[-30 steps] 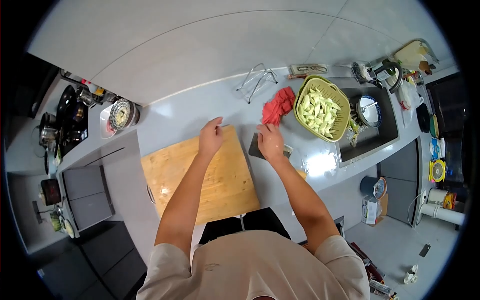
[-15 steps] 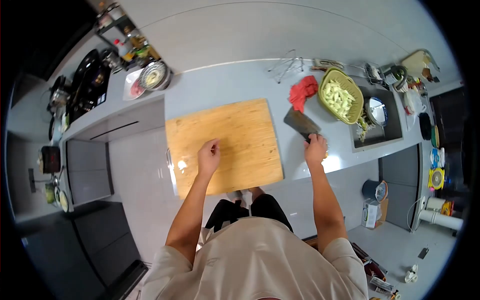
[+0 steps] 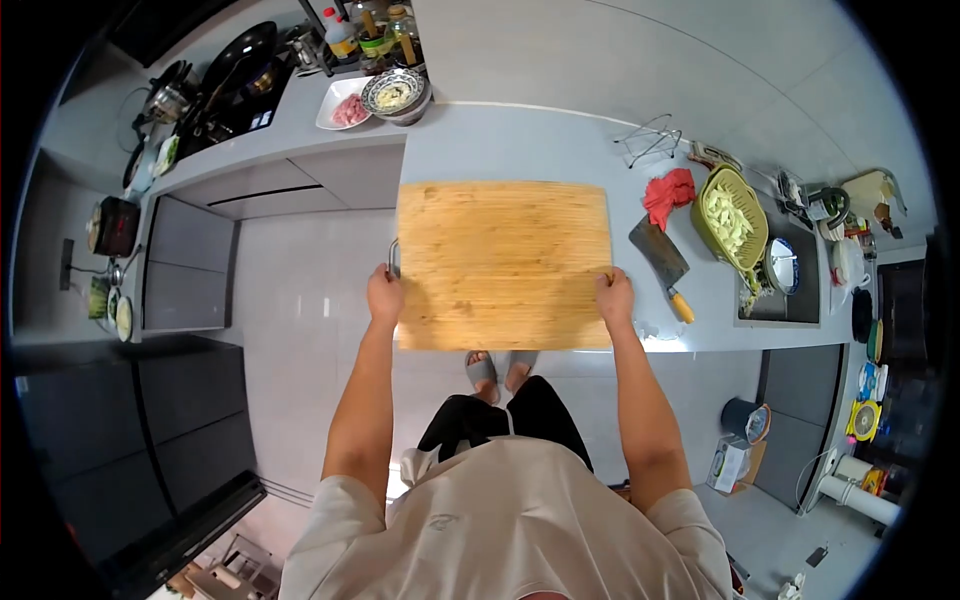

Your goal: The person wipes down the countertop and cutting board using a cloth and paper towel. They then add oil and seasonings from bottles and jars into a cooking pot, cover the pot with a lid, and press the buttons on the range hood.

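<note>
A wooden cutting board (image 3: 505,265) lies at the front of the grey counter, its near edge reaching over the floor side. My left hand (image 3: 385,295) grips its left edge, just below a metal handle (image 3: 393,258). On the opposite edge, my right hand (image 3: 615,296) is closed with the thumb on top of the wood. Right of that hand a cleaver (image 3: 660,255) with a yellow handle lies on the counter, touched by neither hand. Behind the cleaver is a crumpled red cloth (image 3: 668,196).
A green basket of cut pale vegetables (image 3: 728,218) stands beside the sink (image 3: 800,300), which holds a bowl (image 3: 782,266). A wire rack (image 3: 650,142) is near the wall. At the back left sit a white dish of meat (image 3: 345,106) and a patterned bowl (image 3: 396,94).
My right hand has let go of the cleaver, which now lies on the counter, and holds the board's right edge. My left hand has moved to its left edge. The board now sits straighter.
</note>
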Available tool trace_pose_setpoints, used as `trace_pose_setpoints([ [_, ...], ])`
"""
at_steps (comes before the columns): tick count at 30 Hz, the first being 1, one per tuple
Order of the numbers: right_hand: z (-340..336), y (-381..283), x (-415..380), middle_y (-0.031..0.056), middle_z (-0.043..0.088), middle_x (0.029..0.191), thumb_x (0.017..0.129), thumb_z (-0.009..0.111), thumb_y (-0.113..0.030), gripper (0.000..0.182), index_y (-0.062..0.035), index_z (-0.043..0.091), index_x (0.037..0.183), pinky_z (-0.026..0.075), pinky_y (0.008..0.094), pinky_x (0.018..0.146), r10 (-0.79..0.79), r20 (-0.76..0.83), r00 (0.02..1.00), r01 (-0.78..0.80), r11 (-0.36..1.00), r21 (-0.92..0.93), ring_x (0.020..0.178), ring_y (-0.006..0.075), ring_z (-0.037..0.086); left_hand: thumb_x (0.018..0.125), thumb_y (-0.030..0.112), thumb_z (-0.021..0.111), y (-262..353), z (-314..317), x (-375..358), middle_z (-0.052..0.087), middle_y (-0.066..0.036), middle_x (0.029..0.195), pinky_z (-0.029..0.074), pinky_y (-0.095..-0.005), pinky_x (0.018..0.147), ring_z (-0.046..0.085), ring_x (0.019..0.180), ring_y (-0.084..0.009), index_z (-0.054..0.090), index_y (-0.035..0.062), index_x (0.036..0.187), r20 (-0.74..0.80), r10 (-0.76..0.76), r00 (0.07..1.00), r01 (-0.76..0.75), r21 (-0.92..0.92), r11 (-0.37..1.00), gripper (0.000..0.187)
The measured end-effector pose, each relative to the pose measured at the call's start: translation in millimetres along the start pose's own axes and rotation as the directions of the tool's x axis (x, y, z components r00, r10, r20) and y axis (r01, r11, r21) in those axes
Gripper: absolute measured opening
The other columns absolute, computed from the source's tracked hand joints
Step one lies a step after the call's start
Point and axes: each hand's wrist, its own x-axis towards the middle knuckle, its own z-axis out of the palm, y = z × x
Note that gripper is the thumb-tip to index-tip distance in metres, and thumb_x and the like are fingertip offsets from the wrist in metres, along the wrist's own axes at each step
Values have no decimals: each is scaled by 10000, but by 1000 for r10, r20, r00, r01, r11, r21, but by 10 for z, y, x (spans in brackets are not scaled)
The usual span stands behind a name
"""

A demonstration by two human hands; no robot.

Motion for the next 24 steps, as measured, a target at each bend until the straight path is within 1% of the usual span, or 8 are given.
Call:
trace_pose_setpoints([
  [4, 75, 78, 88, 250, 697, 1025, 914, 681, -226, 306, -25, 666, 1143, 521, 547, 909, -40, -22, 999, 38, 998, -50, 1034, 456, 647, 1006, 226, 600, -21, 102, 243, 712, -296, 979, 543, -499, 758, 695, 861, -448, 684, -73, 1030, -19, -45, 999, 45, 5, 999, 311],
  [7, 54, 32, 9, 245, 700, 1029, 904, 681, -222, 317, -34, 667, 1160, 520, 551, 920, -71, -37, 997, 69, 996, -57, 1033, 453, 648, 1043, 335, 617, 215, -16, 295, 720, -213, 941, 546, -467, 739, 695, 814, -351, 661, -87, 1028, 143, -347, 927, 370, -199, 907, 425],
  [10, 4, 2, -74, 242, 705, 1034, 902, 677, -221, 318, -41, 673, 1164, 518, 552, 921, -89, -67, 994, 86, 996, -34, 1014, 449, 656, 1043, 404, 638, 503, -138, 235, 681, -109, 907, 543, -413, 713, 642, 774, -235, 643, -74, 1050, 262, -520, 813, 579, -459, 674, 478],
  [12, 4, -4, -67, 235, 712, 1046, 905, 676, -224, 317, -46, 681, 1166, 518, 553, 919, -123, -77, 989, 122, 992, -13, 1006, 440, 664, 1029, 419, 663, 536, -139, 246, 674, -88, 953, 541, -386, 708, 635, 811, -201, 618, -18, 1039, 234, -468, 852, 518, -500, 694, 439],
  [15, 6, -26, 7, 219, 722, 1073, 912, 680, -235, 323, -46, 698, 1174, 529, 515, 913, 72, -29, 997, -71, 997, 42, 1023, 424, 676, 1030, 382, 677, 665, -270, 340, 642, -55, 938, 519, -351, 673, 599, 796, -155, 576, 49, 972, 243, -365, 899, 435, -609, 664, 353],
  [19, -117, -171, 16, 164, 732, 1086, 941, 701, -276, 350, -33, 708, 1193, 534, 421, 889, 205, 163, 965, -246, 926, 288, 1011, 310, 683, 1033, 282, 692, 1528, -789, 221, 570, 3, 799, 457, -299, 594, 530, 693, -105, 553, 100, 866, 270, -184, 945, 326, -807, 492, 284],
  [21, -268, -410, -104, 113, 729, 1056, 965, 704, -282, 353, -3, 708, 1182, 525, 365, 843, 279, 238, 930, -356, 845, 399, 950, 212, 658, 1000, 256, 736, 1892, -1030, 179, 513, 37, 728, 377, -280, 542, 444, 626, -77, 512, 123, 782, 269, -78, 960, 267, -797, 542, 339],
  [24, 70, -214, -53, 80, 717, 1071, 980, 695, -292, 368, -4, 699, 1209, 510, 341, 862, 215, 213, 953, -295, 815, 498, 961, 183, 637, 945, 144, 769, 2414, -1398, 16, 462, 70, 651, 311, -263, 506, 379, 569, -54, 469, 137, 715, 232, 37, 972, 165, -785, 597, 378],
])
